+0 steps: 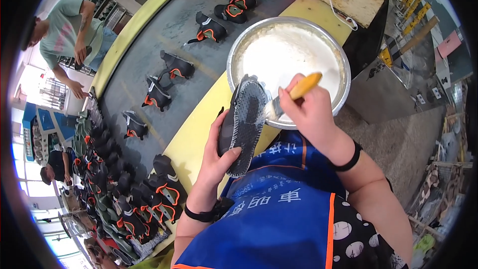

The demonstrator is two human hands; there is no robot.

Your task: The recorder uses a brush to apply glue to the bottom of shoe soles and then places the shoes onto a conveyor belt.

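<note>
A dark shoe upper [248,124], its stitched bottom turned up, is gripped in my left hand [219,150], the thumb lying across one end. My right hand [312,117] closes round the yellow handle of a paintbrush [304,86]. The bristles, coated white, touch the edge of the shoe bottom near its far end. Just beyond both hands stands a round metal basin [347,67] holding white liquid [279,52]. A whitish smear shows on the shoe's rim by the bristles.
A grey conveyor belt [149,35] with yellow edges [199,114] carries several black-and-orange shoe uppers [210,29]. More uppers [144,194] are heaped at the left. Across the belt a person [69,35] stands holding something dark. Yellow-handled tools [411,7] are at the right.
</note>
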